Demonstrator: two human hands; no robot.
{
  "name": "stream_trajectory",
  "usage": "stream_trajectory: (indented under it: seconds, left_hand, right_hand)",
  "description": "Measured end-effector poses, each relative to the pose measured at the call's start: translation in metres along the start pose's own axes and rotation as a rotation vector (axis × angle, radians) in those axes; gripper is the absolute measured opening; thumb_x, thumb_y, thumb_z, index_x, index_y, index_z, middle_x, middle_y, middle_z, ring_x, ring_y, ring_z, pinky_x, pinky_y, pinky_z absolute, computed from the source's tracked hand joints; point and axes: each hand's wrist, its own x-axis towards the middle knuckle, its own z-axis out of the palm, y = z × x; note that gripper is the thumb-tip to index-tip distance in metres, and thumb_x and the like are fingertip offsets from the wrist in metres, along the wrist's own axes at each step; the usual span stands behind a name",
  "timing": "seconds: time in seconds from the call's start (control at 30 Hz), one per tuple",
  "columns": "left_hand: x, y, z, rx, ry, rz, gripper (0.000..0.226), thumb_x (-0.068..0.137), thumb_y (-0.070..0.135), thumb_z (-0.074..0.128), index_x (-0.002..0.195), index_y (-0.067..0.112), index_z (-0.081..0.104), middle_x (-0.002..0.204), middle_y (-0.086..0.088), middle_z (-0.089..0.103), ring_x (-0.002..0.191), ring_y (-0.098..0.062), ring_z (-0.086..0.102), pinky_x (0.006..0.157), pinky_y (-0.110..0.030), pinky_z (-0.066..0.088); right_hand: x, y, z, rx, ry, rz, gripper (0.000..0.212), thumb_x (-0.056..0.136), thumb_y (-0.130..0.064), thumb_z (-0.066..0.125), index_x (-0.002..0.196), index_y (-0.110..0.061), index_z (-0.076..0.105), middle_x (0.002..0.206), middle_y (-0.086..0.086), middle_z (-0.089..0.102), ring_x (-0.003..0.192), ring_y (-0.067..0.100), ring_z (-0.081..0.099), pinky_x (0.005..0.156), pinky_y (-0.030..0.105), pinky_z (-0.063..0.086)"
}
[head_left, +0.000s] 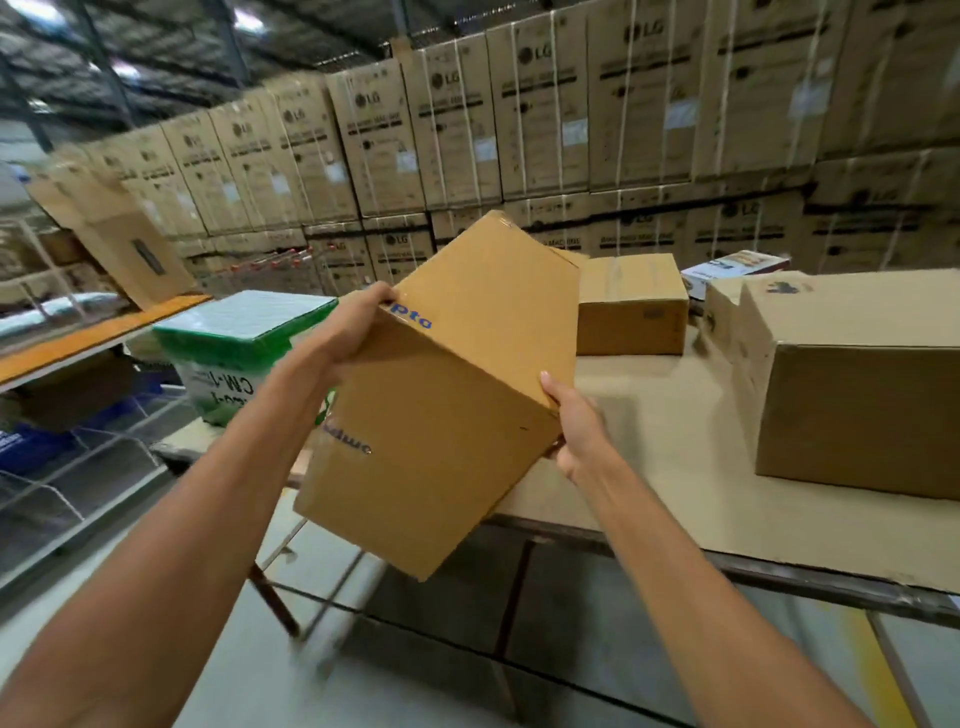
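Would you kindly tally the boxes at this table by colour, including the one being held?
Brown cardboard box, held: 1
Brown cardboard boxes on table: 3
White printed carton: 1
Green-topped box: 1
Total: 6

- Left hand grips the carton at its upper left edge, fingers curled over the far side.
- Right hand clasps the lower right edge, thumb up along the side, fingers tucked beneath.
- Left forearm and right forearm are bare and reach forward, the left wrist higher than the right.
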Motion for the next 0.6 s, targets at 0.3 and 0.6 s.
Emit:
stream_trajectory:
  seconds: [0.3, 0.6]
  left_hand:
    - [0.012, -0.045, 0.011, -0.491, -0.173, -0.016, 0.045, 0.097, 0.035, 0.039, 0.125, 0.013, 0.066, 0.115, -0.014, 0.069, 0.093, -0.025, 0.065, 0.086, -0.04, 0.052]
    - [0.032, -0.056, 0.05, -0.472, -0.174, -0.04, 0.03, 0.09, 0.044, 0.06, 0.097, 0.019, 0.076, 0.096, -0.009, 0.075, 0.084, -0.022, 0.071, 0.084, -0.04, 0.053]
  right_hand:
    - [-0.007, -0.083, 0.017, -0.309, 0.182, -0.408, 0.06, 0.087, -0.055, 0.051, 0.133, -0.018, 0.06, 0.133, 0.005, 0.063, 0.124, 0.027, 0.055, 0.108, 0.05, 0.043]
    - [-0.005, -0.069, -0.01, -0.426, 0.212, -0.426, 0.056, 0.09, -0.057, 0.044, 0.135, -0.027, 0.057, 0.13, -0.003, 0.063, 0.122, 0.02, 0.055, 0.108, 0.049, 0.044]
